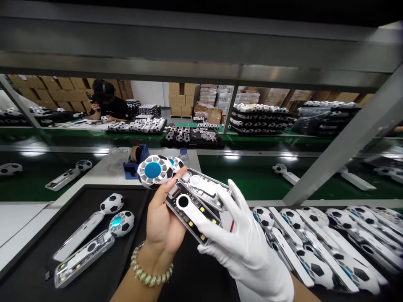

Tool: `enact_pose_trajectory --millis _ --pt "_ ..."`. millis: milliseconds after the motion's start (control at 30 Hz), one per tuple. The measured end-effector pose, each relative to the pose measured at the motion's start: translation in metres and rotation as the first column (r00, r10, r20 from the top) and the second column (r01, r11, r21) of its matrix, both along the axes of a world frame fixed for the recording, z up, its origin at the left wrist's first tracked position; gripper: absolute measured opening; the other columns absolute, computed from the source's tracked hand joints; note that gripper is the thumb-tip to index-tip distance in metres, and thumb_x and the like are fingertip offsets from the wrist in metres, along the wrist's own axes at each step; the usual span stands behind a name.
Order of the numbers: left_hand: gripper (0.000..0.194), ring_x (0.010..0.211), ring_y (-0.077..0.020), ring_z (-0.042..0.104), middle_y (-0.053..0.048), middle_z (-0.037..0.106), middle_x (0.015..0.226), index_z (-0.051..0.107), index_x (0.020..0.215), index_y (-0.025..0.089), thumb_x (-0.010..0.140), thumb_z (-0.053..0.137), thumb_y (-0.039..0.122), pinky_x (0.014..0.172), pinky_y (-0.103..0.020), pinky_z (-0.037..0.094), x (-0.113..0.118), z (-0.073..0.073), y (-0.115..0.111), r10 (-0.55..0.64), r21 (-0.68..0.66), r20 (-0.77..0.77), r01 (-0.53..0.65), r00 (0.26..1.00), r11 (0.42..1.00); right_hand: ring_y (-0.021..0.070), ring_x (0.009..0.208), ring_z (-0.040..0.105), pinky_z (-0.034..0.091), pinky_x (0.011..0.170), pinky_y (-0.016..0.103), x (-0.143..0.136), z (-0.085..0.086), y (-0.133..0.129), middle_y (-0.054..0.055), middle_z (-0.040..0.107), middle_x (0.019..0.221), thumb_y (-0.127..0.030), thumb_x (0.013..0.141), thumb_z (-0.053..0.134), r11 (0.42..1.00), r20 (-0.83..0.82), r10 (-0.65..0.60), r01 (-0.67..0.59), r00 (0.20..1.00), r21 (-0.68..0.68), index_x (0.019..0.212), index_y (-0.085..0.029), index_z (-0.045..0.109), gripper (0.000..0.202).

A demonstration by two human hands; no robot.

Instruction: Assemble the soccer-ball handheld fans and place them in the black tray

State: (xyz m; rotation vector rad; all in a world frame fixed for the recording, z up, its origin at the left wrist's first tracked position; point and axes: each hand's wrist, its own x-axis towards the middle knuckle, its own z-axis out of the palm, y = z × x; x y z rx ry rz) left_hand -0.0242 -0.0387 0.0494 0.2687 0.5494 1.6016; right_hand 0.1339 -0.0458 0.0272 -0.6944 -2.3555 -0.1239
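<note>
My bare left hand (165,218), a beaded bracelet at its wrist, is closed around two handheld fans with soccer-ball heads. The nearer fan (153,170) has a blue disc in its slotted head and a clear handle showing a dark board with small yellow lights. Behind it, the second fan (206,186) lies at a slight angle, its head partly hidden. My right hand (242,235), in a white glove, grips the free handle ends, with fingers on both. On the black tray (103,268) to the left lie two more similar fans (91,243).
Rows of fans (315,247) fill the right side. A blue tape dispenser (131,167) and a bottle (184,157) stand behind my hands. Fans lie on the green belt (239,180). A slanted metal post (340,130) rises at right. Across the belt sits a person (115,105).
</note>
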Motion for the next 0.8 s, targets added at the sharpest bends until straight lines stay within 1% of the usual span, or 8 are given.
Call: enact_pose_trajectory --millis 300,367,433,533,600,667,733,800 --pt "0.037 0.102 -0.0253 0.060 -0.010 0.068 0.105 0.063 0.113 0.013 0.080 0.052 0.028 0.091 -0.038 0.048 0.000 -0.003 0.003 -0.022 0.009 0.022 0.022 1.000 1.000 0.0339 0.134 0.022 0.024 0.107 0.058 0.002 -0.007 0.001 0.006 0.019 0.149 -0.041 0.074 0.067 0.999 -0.061 0.034 -0.035 0.998 -0.003 0.128 -0.030 0.042 0.060" --pt "0.036 0.100 -0.0251 0.061 -0.009 0.069 0.103 0.064 0.111 0.013 0.080 0.052 0.028 0.089 -0.038 0.049 -0.002 -0.005 0.005 -0.039 0.022 -0.002 0.039 0.999 0.999 0.0321 0.133 0.026 0.023 0.108 0.055 0.005 -0.006 0.003 0.002 0.024 0.148 -0.044 0.070 0.070 0.990 -0.145 0.069 -0.086 0.987 -0.114 0.122 -0.034 0.048 0.057" --pt "0.034 0.096 -0.0256 0.063 -0.010 0.069 0.100 0.066 0.106 0.012 0.080 0.052 0.029 0.085 -0.037 0.050 -0.004 -0.009 0.006 -0.098 0.053 -0.068 0.102 0.993 0.993 0.0296 0.131 0.032 0.028 0.108 0.051 0.006 -0.004 0.005 0.005 0.032 0.144 -0.047 0.071 0.068 0.939 -0.358 -0.128 -0.004 0.925 -0.345 0.126 -0.031 0.045 0.062" --pt "0.022 0.086 -0.0242 0.065 -0.009 0.071 0.091 0.070 0.090 0.011 0.075 0.059 0.023 0.078 -0.033 0.051 -0.002 -0.016 0.006 -0.196 0.115 -0.258 0.231 0.946 0.966 0.0240 0.114 0.053 0.042 0.098 0.043 0.004 0.000 0.011 0.010 0.054 0.125 -0.045 0.078 0.061 0.551 -0.460 -0.426 -0.179 0.779 -0.815 0.126 -0.022 0.046 0.056" --pt "0.016 0.078 -0.0217 0.066 -0.007 0.071 0.084 0.070 0.084 0.012 0.074 0.062 0.021 0.074 -0.030 0.051 0.003 -0.022 0.006 -0.273 0.114 -0.360 0.332 0.892 0.936 0.0216 0.097 0.062 0.050 0.087 0.039 0.003 -0.002 0.016 0.009 0.064 0.107 -0.040 0.078 0.062 0.192 -0.476 -0.396 -0.437 0.785 -0.879 0.114 -0.018 0.054 0.044" --pt "0.019 0.076 -0.0211 0.066 -0.006 0.071 0.081 0.070 0.086 0.013 0.078 0.060 0.027 0.074 -0.032 0.050 0.006 -0.027 0.009 -0.345 0.081 -0.403 0.409 0.847 0.909 0.0180 0.082 0.065 0.054 0.075 0.033 0.002 -0.008 0.025 0.006 0.067 0.093 -0.031 0.076 0.064 -0.030 -0.533 -0.396 -0.590 0.748 -0.807 0.106 -0.017 0.057 0.034" --pt "0.027 0.086 -0.0238 0.065 -0.009 0.071 0.090 0.070 0.088 0.012 0.081 0.056 0.034 0.081 -0.036 0.048 0.005 -0.030 0.013 -0.337 0.062 -0.408 0.394 0.849 0.917 0.0145 0.068 0.064 0.053 0.062 0.027 0.002 -0.016 0.041 0.004 0.066 0.082 -0.030 0.077 0.061 -0.048 -0.528 -0.496 -0.630 0.689 -0.775 0.101 -0.017 0.057 0.028" --pt "0.024 0.103 -0.0268 0.059 -0.010 0.068 0.105 0.070 0.089 0.013 0.080 0.059 0.032 0.093 -0.038 0.042 -0.002 -0.029 0.017 -0.242 0.102 -0.430 0.314 0.870 0.944 0.0135 0.060 0.061 0.051 0.053 0.025 0.003 -0.026 0.066 0.004 0.064 0.075 -0.035 0.079 0.056 0.095 -0.462 -0.534 -0.493 0.708 -0.865 0.093 -0.015 0.058 0.025"
